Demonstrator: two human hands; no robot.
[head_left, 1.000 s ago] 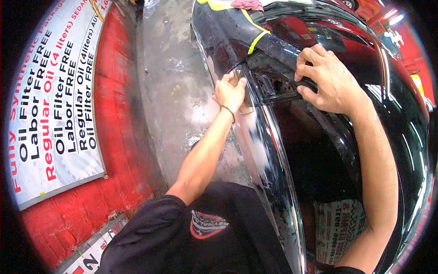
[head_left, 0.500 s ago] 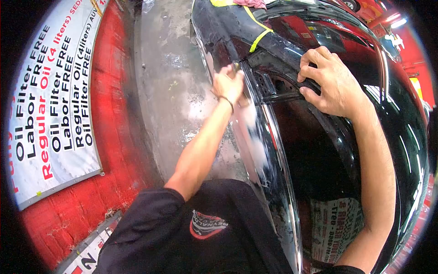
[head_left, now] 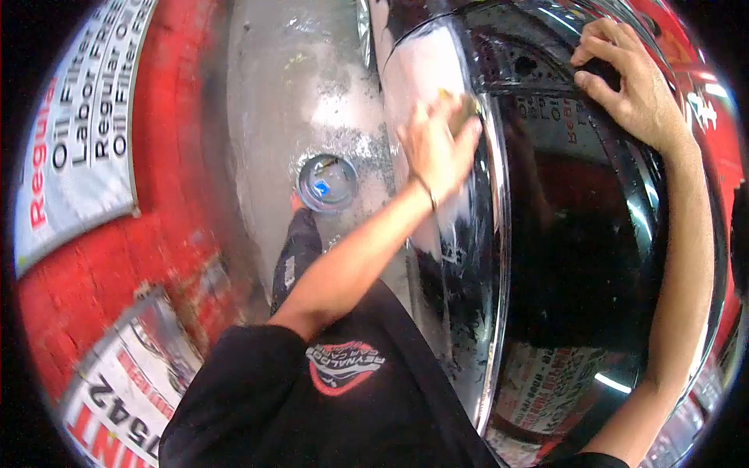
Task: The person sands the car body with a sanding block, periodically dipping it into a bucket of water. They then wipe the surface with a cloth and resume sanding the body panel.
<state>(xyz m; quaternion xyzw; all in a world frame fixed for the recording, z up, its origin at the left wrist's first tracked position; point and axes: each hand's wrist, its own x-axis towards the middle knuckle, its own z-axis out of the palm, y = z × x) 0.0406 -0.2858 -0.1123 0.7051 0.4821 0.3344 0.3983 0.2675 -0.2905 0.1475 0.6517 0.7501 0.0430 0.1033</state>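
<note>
Fingers of my left hand (head_left: 438, 152) are gripping a dark pad (head_left: 464, 115), closing round it presumably for control, over the pale panel (head_left: 427, 66); blur is hiding any contact; my right hand (head_left: 640, 93) is resting half-open at the upper edge of the window (head_left: 577, 195), holding nothing visible, apparently bracing me; bright trim (head_left: 502, 226) is bordering the panel rightward; leftward, floor (head_left: 273, 101) is lying open toward the red wall (head_left: 179, 101), one basin (head_left: 343, 191) standing between.
</note>
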